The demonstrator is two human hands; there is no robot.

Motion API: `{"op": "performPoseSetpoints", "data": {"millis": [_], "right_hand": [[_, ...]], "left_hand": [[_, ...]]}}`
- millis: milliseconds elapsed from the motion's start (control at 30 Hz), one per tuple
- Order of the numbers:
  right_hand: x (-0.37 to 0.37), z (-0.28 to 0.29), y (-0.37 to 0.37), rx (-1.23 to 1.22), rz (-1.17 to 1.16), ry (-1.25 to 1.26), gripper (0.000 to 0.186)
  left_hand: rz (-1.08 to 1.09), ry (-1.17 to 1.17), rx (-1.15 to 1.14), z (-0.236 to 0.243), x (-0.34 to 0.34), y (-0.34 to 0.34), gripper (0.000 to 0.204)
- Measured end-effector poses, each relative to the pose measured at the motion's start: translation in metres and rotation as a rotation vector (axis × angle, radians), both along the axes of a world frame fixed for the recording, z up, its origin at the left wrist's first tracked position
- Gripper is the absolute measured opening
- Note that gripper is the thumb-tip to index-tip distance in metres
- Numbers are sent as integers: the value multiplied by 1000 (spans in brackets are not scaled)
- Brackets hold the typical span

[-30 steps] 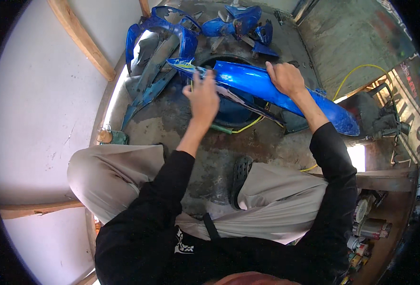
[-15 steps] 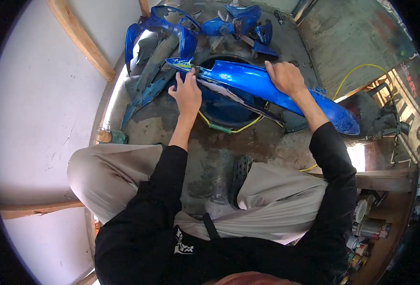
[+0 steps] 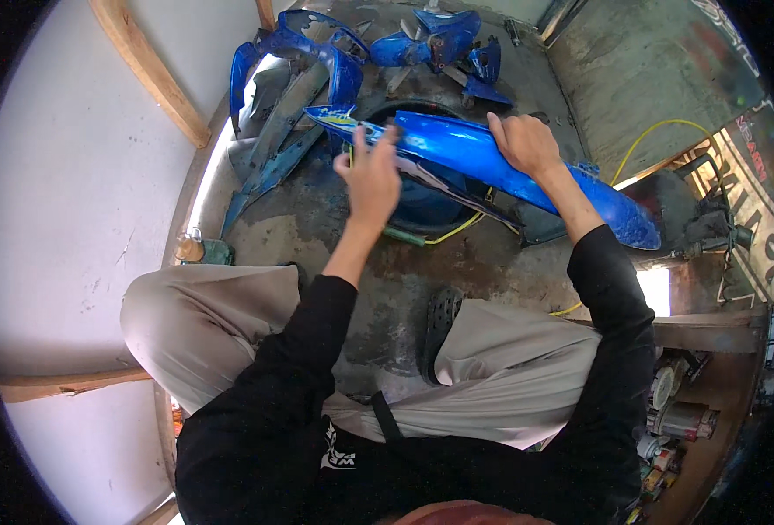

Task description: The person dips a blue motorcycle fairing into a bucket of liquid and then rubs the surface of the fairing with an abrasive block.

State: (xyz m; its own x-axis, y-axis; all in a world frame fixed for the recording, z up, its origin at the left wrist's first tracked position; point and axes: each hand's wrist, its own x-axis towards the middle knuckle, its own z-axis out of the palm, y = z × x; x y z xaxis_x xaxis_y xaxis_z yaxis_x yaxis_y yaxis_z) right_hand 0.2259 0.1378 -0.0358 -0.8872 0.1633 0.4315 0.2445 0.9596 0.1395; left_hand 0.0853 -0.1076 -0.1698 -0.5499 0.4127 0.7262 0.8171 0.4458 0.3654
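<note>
A long, glossy blue plastic motorcycle body panel (image 3: 457, 144) slants over a dark round tub (image 3: 431, 206). My right hand (image 3: 531, 144) is closed over its upper edge, thumb on top. At the panel's narrow left end, the fingertips of my left hand (image 3: 374, 179) press on the surface, blurred by motion. A small dark patch shows at those fingertips; its kind cannot be made out. Scuffed, yellowish marks show on the pointed tip. The panel's lower edge is dark with a pale strip.
More blue fairing parts (image 3: 343, 74) lie at the back left, and others (image 3: 431, 44) at the back middle. A yellow hose (image 3: 658, 131) curves on the right. Cans (image 3: 684, 420) stand on a low shelf at the lower right. A white wall (image 3: 72, 219) borders the left.
My left hand has slid right along the panel, from near its pointed tip towards the middle. My right hand and the panel stay almost still.
</note>
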Motion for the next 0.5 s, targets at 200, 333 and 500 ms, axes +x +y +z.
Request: {"op": "performPoseSetpoints", "data": {"millis": [200,333,500], "right_hand": [[0,2,-5,-32,-59,-18,61],[3,1,3,-8,-68,-22,61],[4,3,1,-39,-64,-8,61]], "left_hand": [[146,-256,19,-8,-9,-12,36],[11,-201,20,-7,45,6,31],[-42,-285,91,-2,19,-7,29]]}}
